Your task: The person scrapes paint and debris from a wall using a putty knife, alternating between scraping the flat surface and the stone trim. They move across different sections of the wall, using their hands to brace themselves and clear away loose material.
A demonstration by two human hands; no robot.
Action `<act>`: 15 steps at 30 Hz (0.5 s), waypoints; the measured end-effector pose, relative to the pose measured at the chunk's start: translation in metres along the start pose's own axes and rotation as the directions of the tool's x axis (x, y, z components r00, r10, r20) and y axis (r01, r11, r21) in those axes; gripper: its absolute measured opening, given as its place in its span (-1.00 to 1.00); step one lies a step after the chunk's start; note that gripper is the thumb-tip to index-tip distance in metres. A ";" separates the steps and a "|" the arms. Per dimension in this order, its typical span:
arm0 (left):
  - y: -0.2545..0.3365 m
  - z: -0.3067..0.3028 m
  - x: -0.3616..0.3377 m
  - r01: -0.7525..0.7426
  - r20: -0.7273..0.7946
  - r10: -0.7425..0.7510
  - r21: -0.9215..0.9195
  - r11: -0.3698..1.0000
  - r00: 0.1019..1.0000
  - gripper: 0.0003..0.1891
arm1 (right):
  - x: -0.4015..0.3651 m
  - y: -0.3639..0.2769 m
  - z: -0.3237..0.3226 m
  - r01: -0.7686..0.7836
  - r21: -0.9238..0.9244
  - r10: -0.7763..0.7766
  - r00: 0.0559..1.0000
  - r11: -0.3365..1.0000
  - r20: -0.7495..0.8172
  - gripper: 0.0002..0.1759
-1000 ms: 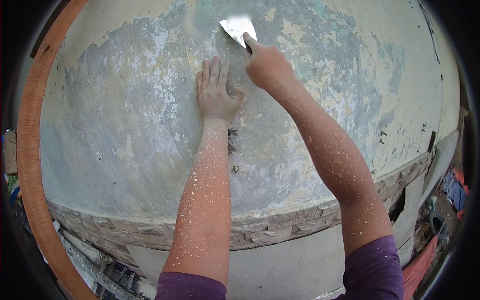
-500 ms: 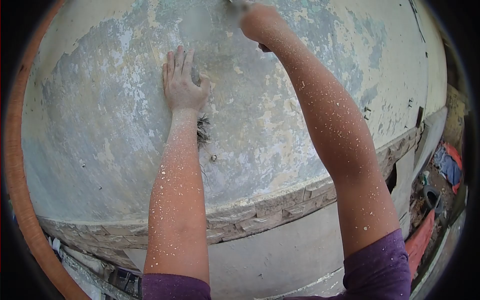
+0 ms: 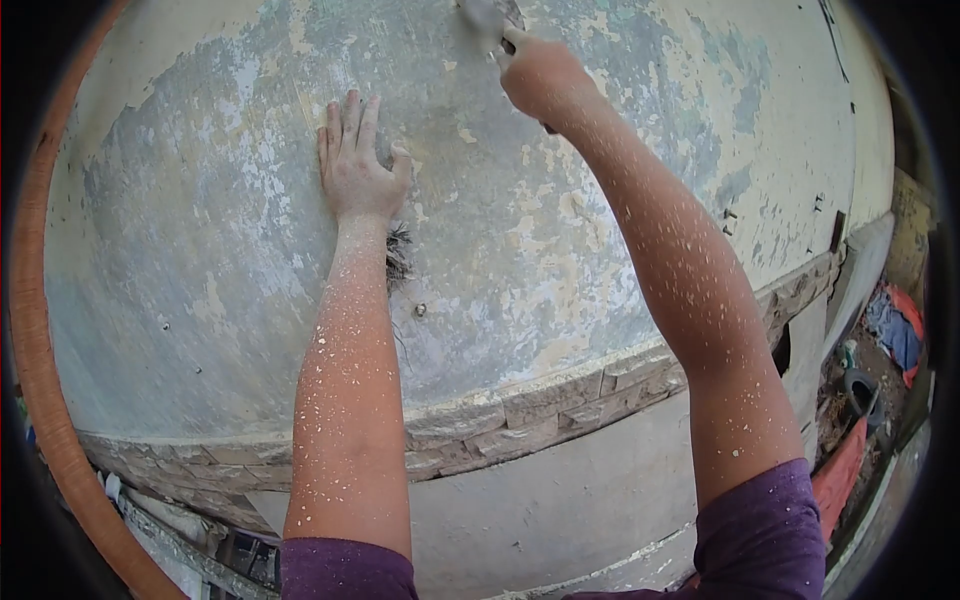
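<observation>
My left hand (image 3: 360, 178) lies flat against the weathered wall (image 3: 480, 230), its fingers stretched upward and dusted pale. Higher up and to the right, my right hand (image 3: 545, 82) is wrapped round the handle of a scraper (image 3: 487, 18). The scraper's greyish blade is blurred and sits by the wall near the top edge of the view, partly cut off. Patches of flaking cream and bluish paint surround both hands. Paint chips speckle both forearms. A dark bristly tuft (image 3: 397, 256) shows beside my left wrist.
A stone ledge (image 3: 540, 405) runs along the wall's foot. Small bolts (image 3: 728, 222) stick out at the right, and another knob (image 3: 421, 310) lower down. A curved orange-brown band (image 3: 40, 350) borders the left side. Ground clutter at right includes a tyre (image 3: 862, 396) and blue cloth (image 3: 893, 333).
My right hand has moved down and slightly right with the scraper, and more of the blade shows. My left hand stays flat on the wall, with only a slight shift in view.
</observation>
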State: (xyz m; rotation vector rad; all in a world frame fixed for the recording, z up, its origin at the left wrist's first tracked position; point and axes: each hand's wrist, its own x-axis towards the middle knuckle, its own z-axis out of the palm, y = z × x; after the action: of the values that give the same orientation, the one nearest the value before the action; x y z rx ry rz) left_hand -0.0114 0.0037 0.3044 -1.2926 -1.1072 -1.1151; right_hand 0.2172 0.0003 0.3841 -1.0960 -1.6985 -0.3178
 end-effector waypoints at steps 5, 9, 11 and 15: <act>0.003 0.001 0.000 0.014 -0.004 -0.014 0.017 1.000 1.000 -0.32 | -0.021 0.013 0.008 0.063 -0.136 -0.077 0.992 0.989 -0.101 -0.50; 0.000 -0.003 0.005 0.011 0.034 -0.014 0.096 0.995 0.999 -0.29 | 0.017 -0.014 -0.017 0.037 -0.038 -0.040 0.994 0.999 -0.101 -0.44; 0.003 -0.003 0.000 0.019 0.078 -0.030 0.135 0.991 0.997 -0.27 | 0.010 -0.006 -0.018 -0.025 0.017 0.025 1.000 1.000 -0.007 -0.37; 0.002 -0.006 0.003 -0.008 0.169 -0.042 0.284 0.959 0.985 -0.23 | -0.077 0.042 0.010 -0.011 -0.055 0.013 0.999 0.998 0.037 -0.48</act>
State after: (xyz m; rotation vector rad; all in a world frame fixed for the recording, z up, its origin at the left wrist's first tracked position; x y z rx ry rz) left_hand -0.0092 -0.0026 0.3073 -1.1686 -1.3571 -0.8300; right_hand 0.2471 -0.0088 0.3015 -1.1582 -1.7250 -0.3400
